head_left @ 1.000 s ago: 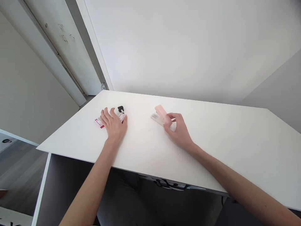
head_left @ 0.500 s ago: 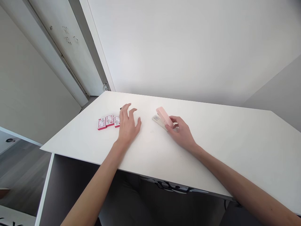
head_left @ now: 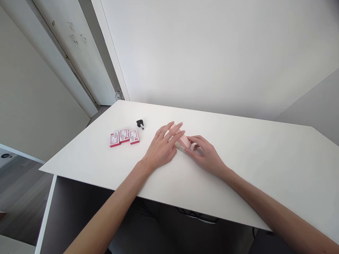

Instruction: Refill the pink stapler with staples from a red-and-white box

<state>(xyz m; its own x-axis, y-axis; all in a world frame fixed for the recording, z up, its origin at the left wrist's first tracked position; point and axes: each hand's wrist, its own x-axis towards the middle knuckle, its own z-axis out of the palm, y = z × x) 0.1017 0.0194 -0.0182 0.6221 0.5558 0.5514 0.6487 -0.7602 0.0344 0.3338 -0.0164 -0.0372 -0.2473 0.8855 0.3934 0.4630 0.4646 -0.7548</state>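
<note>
On the white table lies a stapler (head_left: 185, 141) with a pink top and a cream base, slanting toward the right. Its rear end is pinched between the thumb and fingers of my right hand (head_left: 208, 152). My left hand (head_left: 162, 145) lies across the front part, palm down, fingers stretched out and slightly spread over it. That hand hides most of the stapler's front, so I cannot tell how far the top is raised.
Left of my hands sit three small red and white boxes, a left box (head_left: 114, 139), a middle box (head_left: 124, 135) and a right box (head_left: 134, 137). Behind them is a small black piece with a metal tip (head_left: 140, 124). A white wall (head_left: 212, 53) backs the table (head_left: 251, 158).
My left hand has moved right, from beside the boxes onto the stapler, uncovering the black piece. My right hand keeps its hold on the stapler's rear end.
</note>
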